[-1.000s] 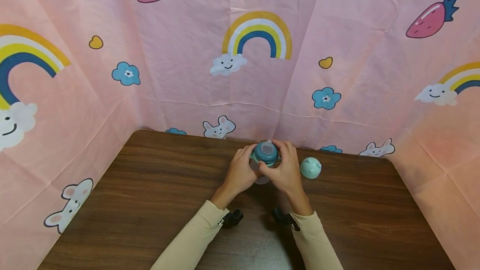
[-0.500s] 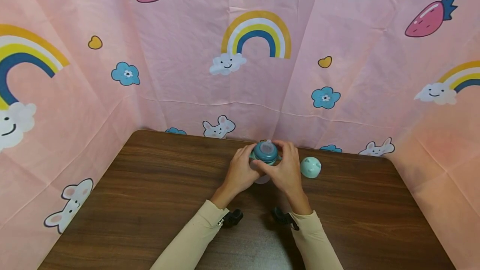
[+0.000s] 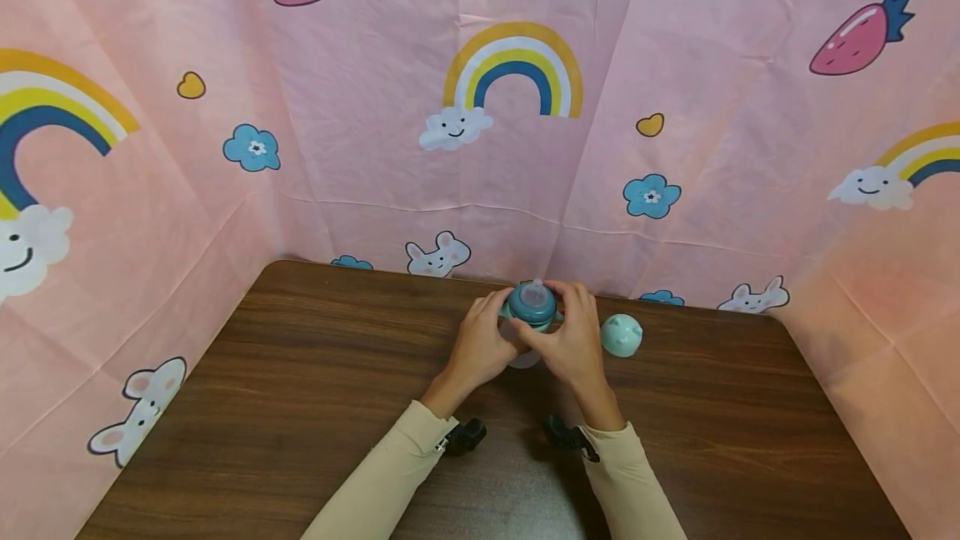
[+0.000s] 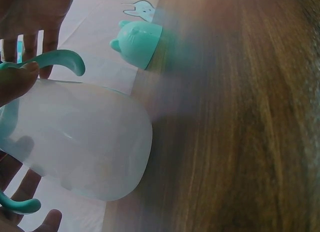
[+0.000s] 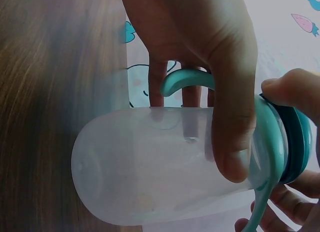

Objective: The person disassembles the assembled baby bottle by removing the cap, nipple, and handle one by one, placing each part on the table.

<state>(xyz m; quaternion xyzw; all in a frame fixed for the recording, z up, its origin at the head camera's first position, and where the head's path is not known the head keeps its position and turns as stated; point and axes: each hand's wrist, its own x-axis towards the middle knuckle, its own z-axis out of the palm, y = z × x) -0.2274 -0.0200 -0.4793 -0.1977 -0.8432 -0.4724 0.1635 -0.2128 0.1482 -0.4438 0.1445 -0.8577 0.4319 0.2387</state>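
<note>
Both hands are around a clear baby bottle (image 5: 140, 167), upright over the far part of the table, with mint side handles and a dark teal collar (image 3: 532, 307) under a translucent nipple (image 3: 535, 293). My left hand (image 3: 483, 340) grips the bottle body, its thumb lying across the front in the right wrist view. My right hand (image 3: 570, 344) holds the collar, thumb at the front and fingers at the far side. In the left wrist view a curved mint handle (image 4: 65, 60) sticks out near the right hand. The left fingers are partly hidden in the head view.
A mint domed cap (image 3: 622, 335) with small ears stands on the dark wooden table (image 3: 315, 390), just right of the right hand. A pink printed cloth (image 3: 360, 148) hangs behind the table and along its sides.
My right thumb has slid slightly left across the front of the collar. The bottle, left hand and cap keep their places.
</note>
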